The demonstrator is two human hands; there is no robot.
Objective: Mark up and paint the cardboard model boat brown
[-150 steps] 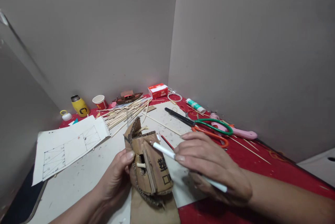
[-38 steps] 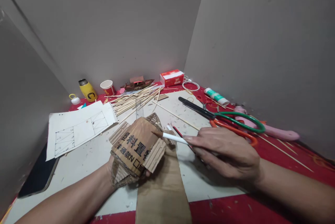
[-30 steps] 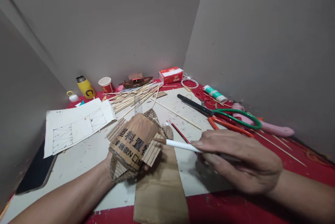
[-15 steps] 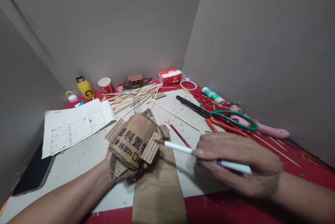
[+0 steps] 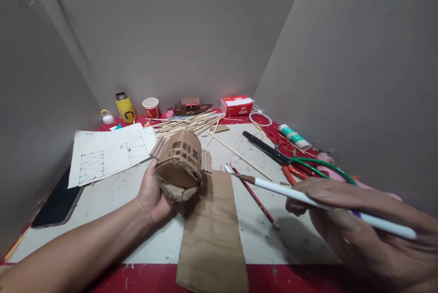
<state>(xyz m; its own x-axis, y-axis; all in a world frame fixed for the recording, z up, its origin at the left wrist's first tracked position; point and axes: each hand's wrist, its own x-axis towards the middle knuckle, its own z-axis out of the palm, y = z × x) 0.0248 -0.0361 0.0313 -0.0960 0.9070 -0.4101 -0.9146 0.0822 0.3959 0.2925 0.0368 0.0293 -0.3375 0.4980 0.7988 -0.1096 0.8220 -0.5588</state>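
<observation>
While left hand [image 5: 150, 192] grips cardboard model [image 5: 179, 165], paintbrush [image 5: 308, 197] raised

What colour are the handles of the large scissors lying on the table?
Green and orange handles, clearest in the head view.

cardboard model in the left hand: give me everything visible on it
The cardboard model is a small brown corrugated piece with a curved printed panel on top, black characters and a small printed square showing. Strips with exposed fluting flank it on both sides, and the rounded near end shows frayed corrugated edges. The left hand grips it from below and from the person's left, lifted just above the white board, beside the brown cardboard strip. The brush is clear of it.
</observation>
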